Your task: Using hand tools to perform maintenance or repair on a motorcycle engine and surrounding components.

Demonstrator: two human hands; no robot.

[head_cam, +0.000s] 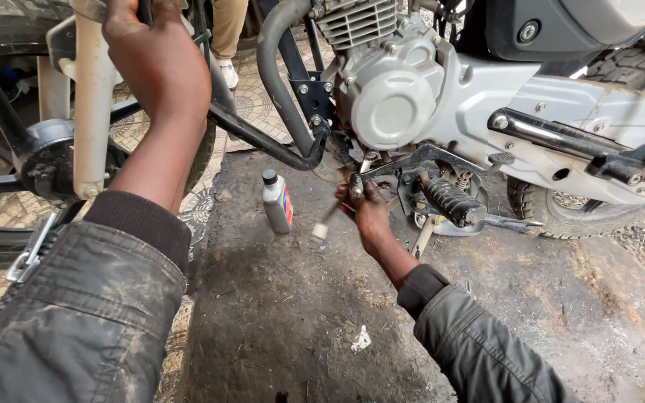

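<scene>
A motorcycle with a silver engine (393, 93) stands over dark, oily ground. My right hand (367, 213) reaches under the engine and grips a thin metal tool (328, 220) whose pale end points down to the left. The hand sits just left of the ribbed black footpeg (449, 201). My left hand (154, 60) is raised high at the left, closed around a part of the bike's frame near the pale front fork tube (92, 104); what its fingers hold is hidden behind the hand.
A small grey oil bottle (278, 201) with a black cap stands on the ground left of my right hand. A black crash bar (281, 89) curves before the engine. The rear tyre (561, 213) is at right. Another person's legs (227, 37) stand behind.
</scene>
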